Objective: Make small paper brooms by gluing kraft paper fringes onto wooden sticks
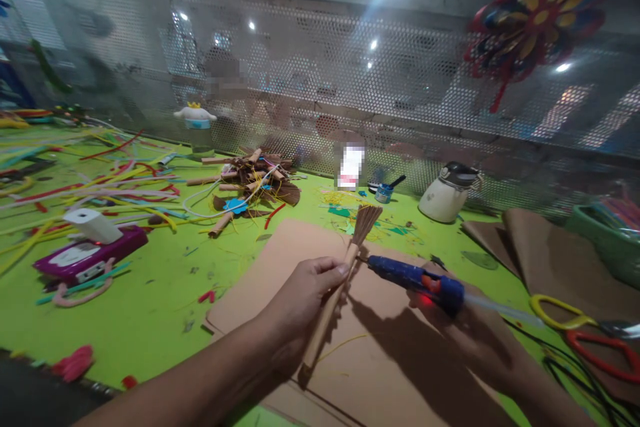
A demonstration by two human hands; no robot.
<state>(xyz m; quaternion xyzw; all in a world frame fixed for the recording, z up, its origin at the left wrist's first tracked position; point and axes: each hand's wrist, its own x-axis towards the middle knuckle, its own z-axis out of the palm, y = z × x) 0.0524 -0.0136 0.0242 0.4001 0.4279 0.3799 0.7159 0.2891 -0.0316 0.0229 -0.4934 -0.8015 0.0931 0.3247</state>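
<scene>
My left hand (310, 300) is closed around a small handmade broom (327, 327), a tan rolled-paper handle with a fringed brown head at its far end. The broom tilts up and away from me above a brown cardboard sheet (400, 373). In my right hand (465, 327) is a blue glue gun (400, 275), with a clear glue stick out of its back and a red light glowing beneath. Its nozzle points left and meets or nearly meets the broom just below the fringe; I cannot tell whether it touches.
A pile of paper brooms (255, 180) lies at the back. Pipe cleaners (125, 187) and a purple power strip (90, 257) are left. To the right are scissors (565, 313), brown paper (550, 253), a green basket (607, 240) and a black cable (565, 373). A white jug (445, 197) stands behind.
</scene>
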